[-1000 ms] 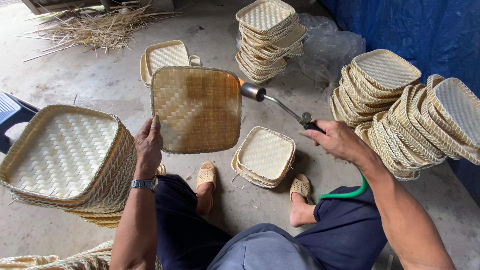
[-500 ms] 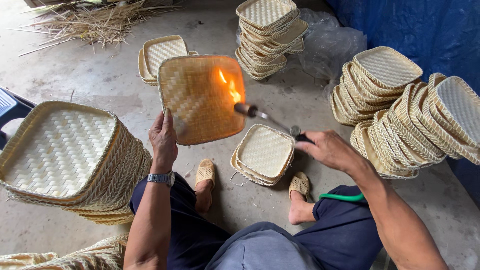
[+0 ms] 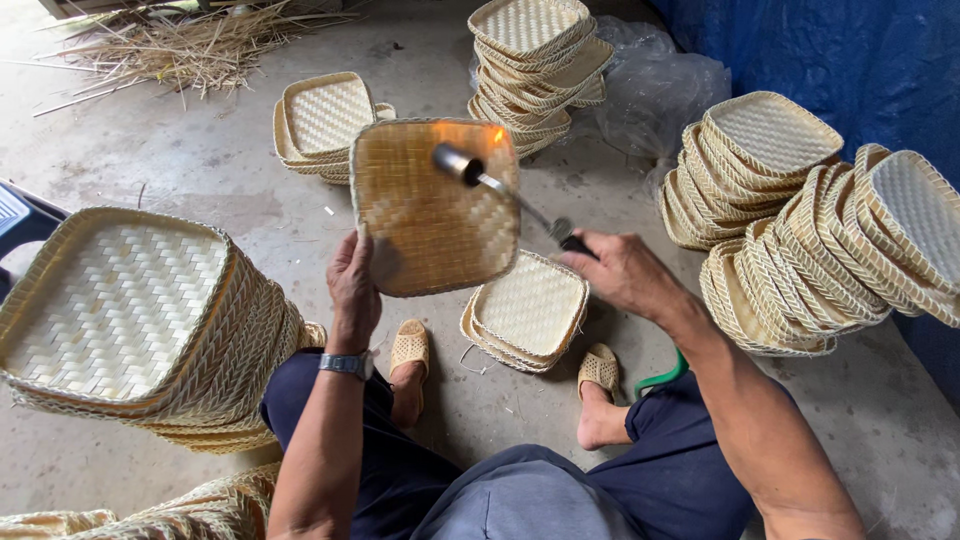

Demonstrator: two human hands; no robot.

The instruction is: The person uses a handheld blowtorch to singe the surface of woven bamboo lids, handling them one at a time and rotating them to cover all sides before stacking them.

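Note:
My left hand [image 3: 355, 288] grips the lower left edge of a square woven bamboo tray [image 3: 420, 225], holding it upright in front of me. My right hand [image 3: 618, 272] holds a gas torch [image 3: 505, 195] by its dark handle. The torch's metal nozzle points at the tray's upper part, and an orange flame glows along the tray's top right edge. A green hose [image 3: 660, 378] runs down below my right forearm.
A tall stack of woven trays [image 3: 130, 320] stands at my left. A small stack [image 3: 530, 312] lies between my feet. More stacks sit ahead [image 3: 325, 120], [image 3: 535, 60] and lean at the right [image 3: 800, 230]. Straw [image 3: 190, 45] lies far left; blue tarp [image 3: 850, 60] behind.
The tray has been turned and raised in my left hand. The torch nozzle has swung from the tray's right side up to its top, and the flame now licks the upper edge.

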